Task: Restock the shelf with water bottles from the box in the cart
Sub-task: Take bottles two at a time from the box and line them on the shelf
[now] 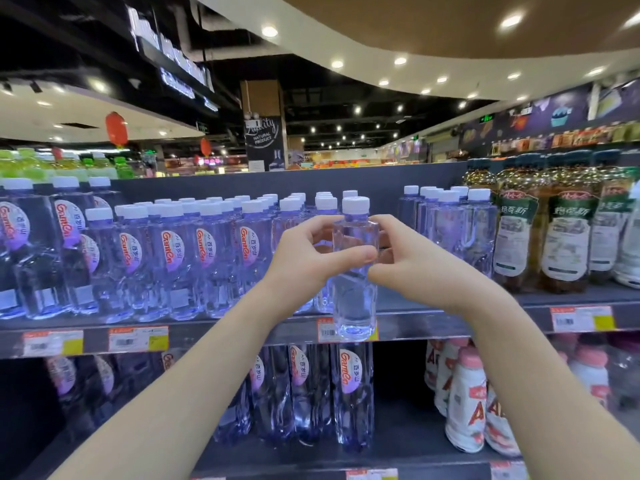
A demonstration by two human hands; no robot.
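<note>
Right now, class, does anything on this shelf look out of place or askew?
Only the water bottle held in both hands: its label does not show, while the shelved bottles show theirs. There is also an unfilled gap on the shelf behind it. Nothing is spilled.

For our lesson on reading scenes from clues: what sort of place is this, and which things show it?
Most likely a supermarket drinks aisle. Rows of identical water bottles fill the shelf, price tags line its front edge, and further displays stretch off under ceiling spotlights.
</note>
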